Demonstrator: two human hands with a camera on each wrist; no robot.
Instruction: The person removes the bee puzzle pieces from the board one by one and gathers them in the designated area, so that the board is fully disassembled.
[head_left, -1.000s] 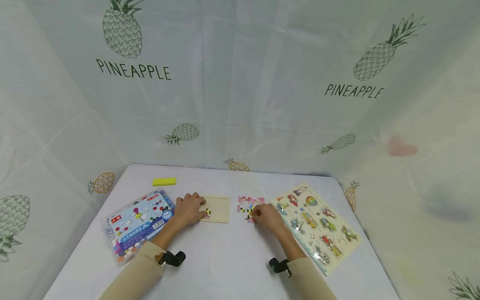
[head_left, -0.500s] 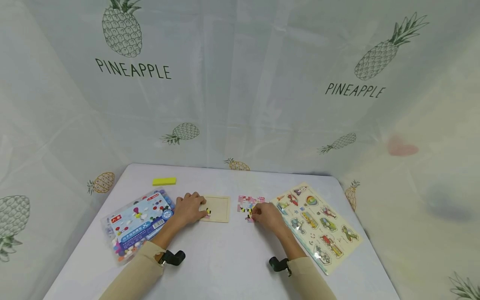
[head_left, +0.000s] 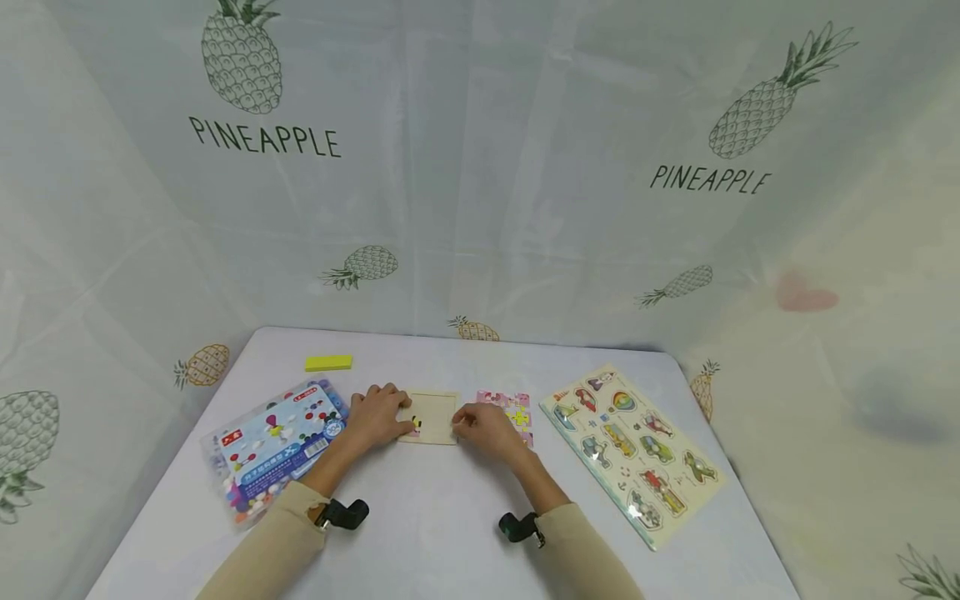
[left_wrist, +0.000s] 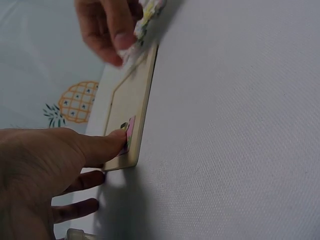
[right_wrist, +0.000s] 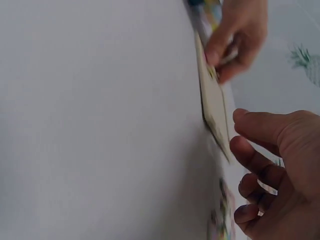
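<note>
A shallow wooden puzzle tray [head_left: 435, 418] lies flat on the table. In its near left corner sits a puzzle piece [left_wrist: 131, 131] in pink, black and yellow. My left hand [head_left: 377, 417] holds the tray's left side, its thumb resting on that piece. At the tray's right edge, my right hand [head_left: 486, 427] has thumb and forefinger drawn together in a pinch on a puzzle piece, which the fingertips almost wholly hide. Partly behind this hand lie several pink and yellow puzzle pieces [head_left: 519, 414], grouped right of the tray.
On the left is a clear box of coloured parts with a blue label [head_left: 281, 437]. A yellow block [head_left: 328, 363] lies behind it. A vehicle picture board [head_left: 633, 454] slants along the right. A pineapple-print curtain [head_left: 480, 183] stands behind the white table [head_left: 420, 533].
My right hand has moved left from the group of puzzle pieces to the tray's right edge, uncovering more pieces. The left hand and the tray stay put.
</note>
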